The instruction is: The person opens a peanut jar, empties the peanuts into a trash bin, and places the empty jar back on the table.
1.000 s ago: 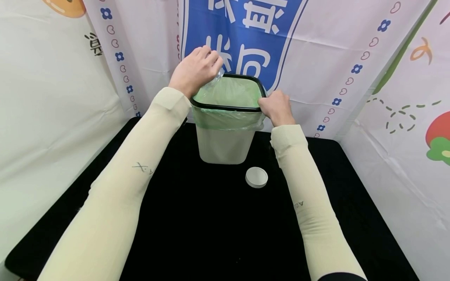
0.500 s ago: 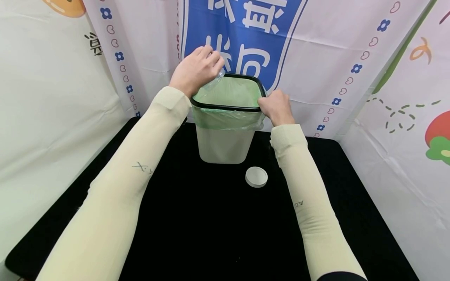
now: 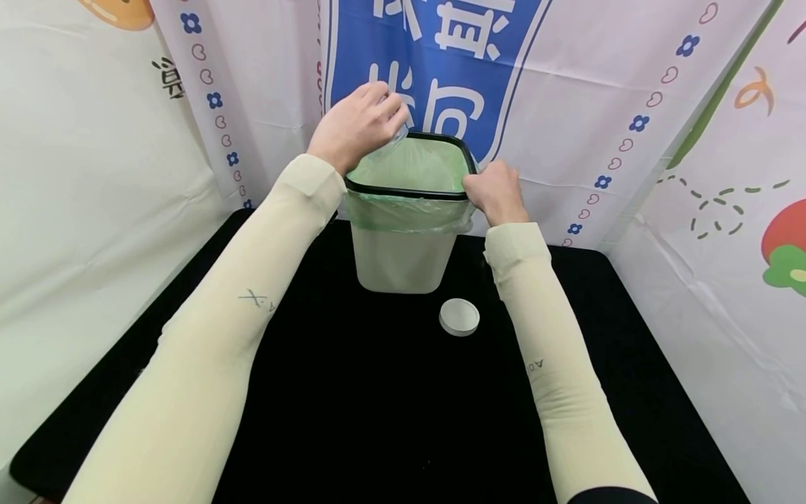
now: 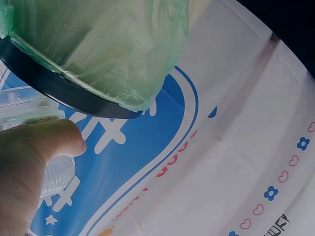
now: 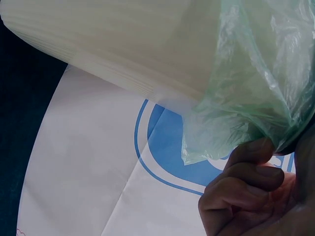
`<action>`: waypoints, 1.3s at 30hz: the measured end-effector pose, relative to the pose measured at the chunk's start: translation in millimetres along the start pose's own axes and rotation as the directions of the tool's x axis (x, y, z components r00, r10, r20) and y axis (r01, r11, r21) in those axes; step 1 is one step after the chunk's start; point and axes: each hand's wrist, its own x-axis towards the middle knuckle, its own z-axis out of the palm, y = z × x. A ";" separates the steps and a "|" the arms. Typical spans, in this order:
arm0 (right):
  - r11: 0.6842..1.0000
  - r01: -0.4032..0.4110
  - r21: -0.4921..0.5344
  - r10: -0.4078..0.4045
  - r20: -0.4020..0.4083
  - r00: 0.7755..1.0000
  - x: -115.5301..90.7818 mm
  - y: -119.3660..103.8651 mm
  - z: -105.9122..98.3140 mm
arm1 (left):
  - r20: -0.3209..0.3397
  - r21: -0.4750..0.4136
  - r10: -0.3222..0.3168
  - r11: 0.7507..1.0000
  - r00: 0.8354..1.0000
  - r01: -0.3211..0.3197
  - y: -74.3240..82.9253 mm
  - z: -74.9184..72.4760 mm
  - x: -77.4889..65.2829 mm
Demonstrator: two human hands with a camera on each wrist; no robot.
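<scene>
A cream trash can (image 3: 403,262) with a black rim (image 3: 409,192) and a green plastic liner (image 3: 434,162) stands at the far side of the table. My left hand (image 3: 362,126) grips a clear jar (image 3: 395,143), tipped over the left of the can's opening. The left wrist view shows the jar's (image 4: 58,177) ribbed clear wall and some brownish-green material close to its mouth. On the opposite side, my right hand (image 3: 497,192) grips the rim's right corner, its fingers curled by the liner (image 5: 216,132) in the right wrist view.
A round white lid (image 3: 460,317) lies on the black table (image 3: 378,392), in front of the can and toward the right. Printed white cloth (image 3: 560,105) with a blue panel hangs close behind the can, and pale walls flank both sides.
My left hand has shifted slightly to the right with the jar. My right hand has stayed on the rim, and the can and lid have not moved.
</scene>
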 end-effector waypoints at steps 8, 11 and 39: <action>1.000 -0.007 -0.008 0.007 0.013 1.000 1.0 -0.8 0.3 | 0.005 -0.019 0.001 1.000 1.000 0.000 0.6 -1.3 0.3; 1.000 -0.003 -0.011 0.003 0.013 1.000 1.1 -0.7 0.3 | 0.009 -0.023 -0.002 1.000 1.000 0.002 1.0 -2.2 0.2; 1.000 -0.005 0.009 0.005 -0.009 1.000 0.9 -0.2 1.8 | -0.064 0.086 0.146 0.986 0.987 -0.140 5.0 -2.8 9.6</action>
